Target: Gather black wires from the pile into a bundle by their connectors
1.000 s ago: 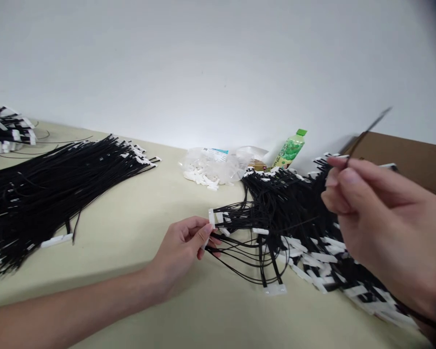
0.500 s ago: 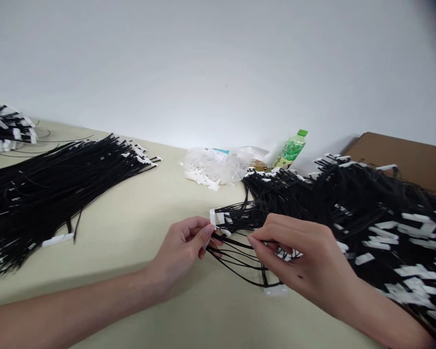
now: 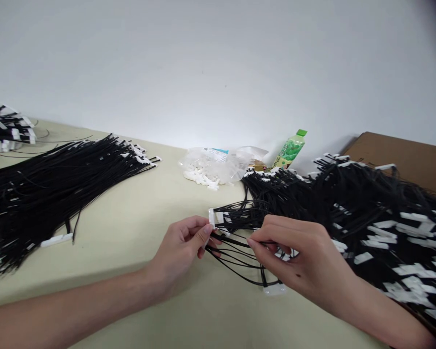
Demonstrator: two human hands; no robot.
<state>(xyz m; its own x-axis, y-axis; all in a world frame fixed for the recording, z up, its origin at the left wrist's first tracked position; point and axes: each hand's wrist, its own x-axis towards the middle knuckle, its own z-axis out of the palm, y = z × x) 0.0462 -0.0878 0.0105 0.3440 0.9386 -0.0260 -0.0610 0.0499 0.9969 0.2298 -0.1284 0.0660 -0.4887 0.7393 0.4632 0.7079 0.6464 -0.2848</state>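
Note:
My left hand (image 3: 187, 249) pinches a white connector, mostly hidden by the fingers, from which black wires run to the right. Between thumb and fingers, my right hand (image 3: 294, 252) grips one of these black wires (image 3: 236, 240) a short way from the connector. The other wires fan out below in loose curves. A white connector (image 3: 275, 289) lies on the table under my right hand, with wires going up from it. Just beyond my left fingertips is another white connector (image 3: 211, 218) with a bunch of thin black wires.
To the right spreads a large heap of black wires with white connectors (image 3: 380, 237). A long wire bundle (image 3: 69, 174) lies at left. Behind my hands are a clear bag of small white parts (image 3: 207, 169), a green bottle (image 3: 290, 150) and a cardboard box (image 3: 399, 157).
Almost nothing differs. Both hands keep their hold, and my right hand has shifted very slightly; the whole view has moved a few pixels.

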